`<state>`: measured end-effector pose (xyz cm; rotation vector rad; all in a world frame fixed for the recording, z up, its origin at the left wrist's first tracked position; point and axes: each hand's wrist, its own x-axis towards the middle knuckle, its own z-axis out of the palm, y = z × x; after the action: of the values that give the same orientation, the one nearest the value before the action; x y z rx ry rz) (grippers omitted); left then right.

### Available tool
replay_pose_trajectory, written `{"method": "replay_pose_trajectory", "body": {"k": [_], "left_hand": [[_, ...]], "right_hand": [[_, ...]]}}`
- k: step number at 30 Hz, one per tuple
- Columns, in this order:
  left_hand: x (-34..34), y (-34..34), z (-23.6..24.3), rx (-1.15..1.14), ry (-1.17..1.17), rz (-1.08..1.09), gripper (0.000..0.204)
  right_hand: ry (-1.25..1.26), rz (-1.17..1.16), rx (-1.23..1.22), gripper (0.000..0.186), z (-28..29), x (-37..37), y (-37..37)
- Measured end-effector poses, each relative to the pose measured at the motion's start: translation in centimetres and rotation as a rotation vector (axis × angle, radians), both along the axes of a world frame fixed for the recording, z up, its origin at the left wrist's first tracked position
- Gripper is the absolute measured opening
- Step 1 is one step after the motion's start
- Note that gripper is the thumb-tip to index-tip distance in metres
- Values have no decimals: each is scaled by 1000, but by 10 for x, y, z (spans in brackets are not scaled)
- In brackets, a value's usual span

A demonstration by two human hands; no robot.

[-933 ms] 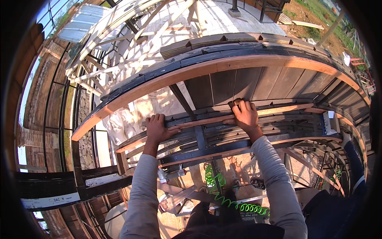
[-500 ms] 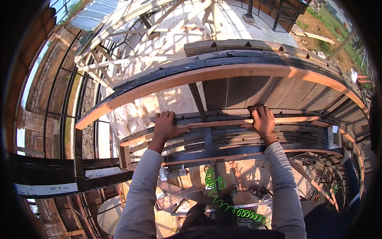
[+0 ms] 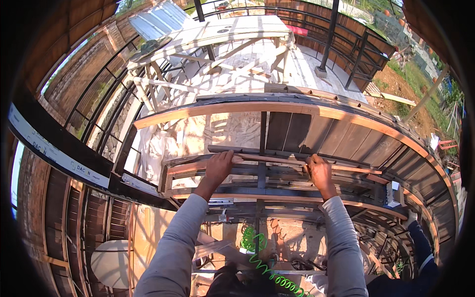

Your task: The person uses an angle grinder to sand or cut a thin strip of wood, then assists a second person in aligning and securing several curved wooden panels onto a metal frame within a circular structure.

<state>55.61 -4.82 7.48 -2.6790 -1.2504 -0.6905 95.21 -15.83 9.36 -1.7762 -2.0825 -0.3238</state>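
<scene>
Fingers of the left hand (image 3: 218, 167): curled closed at the left part of a thin reddish wooden strip (image 3: 277, 159), whose end is hidden there. Fingers of the right hand (image 3: 320, 173): bent closed around the same strip, farther along. Strip: held crosswise between both hands, above a lower curved beam (image 3: 307, 197). Beyond: a curved wooden rail (image 3: 213, 110), with dark planks (image 3: 341, 134) set below it. At right: a white-and-blue box (image 3: 392, 193); near it, a co-worker's hand (image 3: 411, 217). Below: a green coiled hose (image 3: 286, 282).
</scene>
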Motion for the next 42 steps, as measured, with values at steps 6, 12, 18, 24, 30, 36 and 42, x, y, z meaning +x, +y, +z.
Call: {"method": "replay_pose_trajectory", "body": {"k": [6,12,18,24,30,36,42], "left_hand": [[-65,-221,145,111,-831,193,32],[-124,-429,154,-105,-1345,677,25],[-140,-535,122,-73,-1702,819,24],[-212,-545,95,-217,-1834,668,13],[-327,-563,74,62,-1869,874,27],[-426,-656,88,-88,-1942,783,45],[-437,-764,100,98,-2040,1075,32]], "right_hand": [[310,277,118,16,120,-72,-62],[609,394,-300,24,165,-193,-126],[680,717,-828,37,85,-294,-197],[199,942,-896,39,11,-384,-285],[180,864,-949,42,10,-492,-331],[178,1057,-1190,39,14,-618,-361],[73,1594,-1289,44,4,-735,-405]]}}
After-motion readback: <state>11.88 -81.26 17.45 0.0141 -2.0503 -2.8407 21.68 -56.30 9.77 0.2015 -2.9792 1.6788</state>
